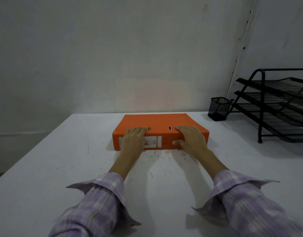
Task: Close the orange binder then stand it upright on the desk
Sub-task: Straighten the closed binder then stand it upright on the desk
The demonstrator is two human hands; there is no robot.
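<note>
Orange binder (160, 124) closed, flat on white desk (44, 168); left hand (133, 136), right hand (191, 137) grasp spine edge; grey wall (113, 48) behind.

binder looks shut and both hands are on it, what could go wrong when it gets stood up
1. The flat orange cardboard binder is held only at its near spine edge by the left hand and right hand; tipping it up, the loose cover might swing open.
2. It lies close to the far edge of the white desk by the wall, so it may bump the wall.
3. The black mesh pen cup stands nearby on the right.
</note>
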